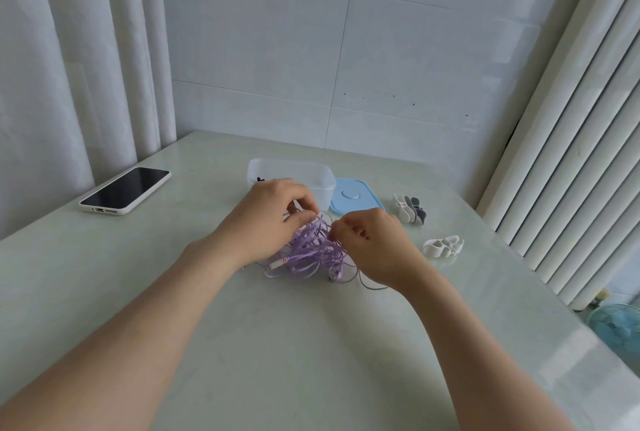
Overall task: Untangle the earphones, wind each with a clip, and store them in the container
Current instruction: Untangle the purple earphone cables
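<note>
over table (311,344) | left hand (270,219), right hand (374,243): fingers (304,203) curled, pinching earphones (311,250)

The left grip (273,212) covers the far left side of the earphone tangle (311,250) and the near wall of the container (311,174). Something dark (259,180) sits inside the container, half behind the knuckles and too small to make out. Both grips' fingertips curl into the purple cords, and I can't tell which strand each one pinches. The right grip (374,243) hides the near corner of the blue lid (356,195), and a thin grey cable (370,286) disappears under its wrist. The bunched clips (410,210) overlap too closely to count. Both forearms run off the bottom edge, and a fan (616,326) is cut off at the right.
</note>
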Tool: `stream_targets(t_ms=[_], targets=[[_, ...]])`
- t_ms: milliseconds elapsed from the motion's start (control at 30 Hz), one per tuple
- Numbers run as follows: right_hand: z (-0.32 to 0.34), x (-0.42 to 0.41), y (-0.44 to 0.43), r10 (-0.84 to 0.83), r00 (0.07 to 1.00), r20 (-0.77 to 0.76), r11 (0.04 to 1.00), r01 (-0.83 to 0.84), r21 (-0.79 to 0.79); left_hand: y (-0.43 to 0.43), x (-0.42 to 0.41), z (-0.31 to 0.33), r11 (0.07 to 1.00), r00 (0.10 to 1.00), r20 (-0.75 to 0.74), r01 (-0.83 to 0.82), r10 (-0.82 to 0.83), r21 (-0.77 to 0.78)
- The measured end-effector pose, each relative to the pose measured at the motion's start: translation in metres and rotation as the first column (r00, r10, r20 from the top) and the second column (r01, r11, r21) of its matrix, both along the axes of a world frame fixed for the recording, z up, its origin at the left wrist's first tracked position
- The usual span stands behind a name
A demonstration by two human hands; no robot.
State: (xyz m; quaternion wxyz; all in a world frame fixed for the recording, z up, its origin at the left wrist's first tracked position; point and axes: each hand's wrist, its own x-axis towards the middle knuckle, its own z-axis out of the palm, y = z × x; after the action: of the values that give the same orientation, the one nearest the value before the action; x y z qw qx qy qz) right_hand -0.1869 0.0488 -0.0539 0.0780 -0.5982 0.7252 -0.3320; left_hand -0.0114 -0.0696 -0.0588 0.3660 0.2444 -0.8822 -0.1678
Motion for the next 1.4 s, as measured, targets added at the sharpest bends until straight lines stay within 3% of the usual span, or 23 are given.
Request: stream_targets(t_ms=[100, 267, 433, 533, 600, 667, 733, 833, 933, 1033, 1133, 1233, 1400], targets=[[0.004, 0.001, 0.001, -0.073, 0.997, 0.037, 0.982, 0.078, -0.17, 0.006, -0.001, 0.005, 1.0, 0.994, -0.105, 0.003, -0.006, -0.027], [0.01, 0.01, 0.003, -0.1, 0.989, 0.107, 0.876, 0.139, -0.461, 0.011, -0.004, 0.007, 0.993, 0.991, -0.125, 0.033, -0.048, -0.115], [0.009, 0.015, 0.003, 0.001, 0.999, 0.04, 0.904, 0.016, -0.427, 0.012, -0.006, 0.006, 0.99, 0.982, -0.188, 0.001, -0.028, -0.143], [0.005, 0.017, 0.001, -0.019, 1.0, 0.012, 0.906, 0.023, -0.422, 0.016, -0.009, 0.007, 0.993, 0.966, -0.26, -0.045, 0.015, -0.109], [0.004, 0.018, 0.0, -0.042, 0.999, 0.009, 0.911, 0.042, -0.41, 0.021, -0.012, 0.008, 0.999, 0.95, -0.313, -0.026, 0.017, -0.022], [0.003, 0.018, 0.0, -0.059, 0.998, 0.005, 0.925, 0.057, -0.376, 0.023, -0.014, 0.009, 0.987, 0.92, -0.391, 0.029, 0.036, 0.159], [0.0, 0.017, -0.002, -0.065, 0.998, -0.005, 0.943, 0.06, -0.328, 0.022, -0.015, 0.011, 0.922, 0.856, -0.509, 0.122, 0.09, 0.368], [-0.005, 0.015, -0.004, -0.099, 0.995, 0.002, 0.971, 0.097, -0.22, 0.022, -0.019, 0.015, 0.744, 0.725, -0.666, 0.347, 0.173, 0.571], [-0.004, 0.009, -0.005, -0.202, 0.976, 0.081, 0.962, 0.213, -0.169, 0.017, -0.022, 0.011, 0.71, 0.715, -0.643, 0.302, 0.273, 0.637], [-0.002, 0.006, -0.004, -0.318, 0.937, 0.148, 0.923, 0.341, -0.177, 0.014, -0.022, 0.004, 0.828, 0.789, -0.543, 0.081, 0.286, 0.554], [-0.002, 0.003, -0.002, -0.369, 0.923, 0.11, 0.905, 0.384, -0.186, 0.021, -0.02, 0.0, 0.956, 0.868, -0.43, -0.147, 0.248, 0.255], [-0.001, 0.001, -0.001, -0.347, 0.934, 0.082, 0.906, 0.356, -0.229, 0.024, -0.017, 0.0, 0.963, 0.869, -0.426, -0.27, 0.252, 0.018], [-0.002, 0.009, -0.005, -0.149, 0.989, -0.011, 0.885, 0.129, -0.448, 0.02, -0.013, -0.002, 0.949, 0.926, -0.236, -0.312, 0.293, -0.045]])
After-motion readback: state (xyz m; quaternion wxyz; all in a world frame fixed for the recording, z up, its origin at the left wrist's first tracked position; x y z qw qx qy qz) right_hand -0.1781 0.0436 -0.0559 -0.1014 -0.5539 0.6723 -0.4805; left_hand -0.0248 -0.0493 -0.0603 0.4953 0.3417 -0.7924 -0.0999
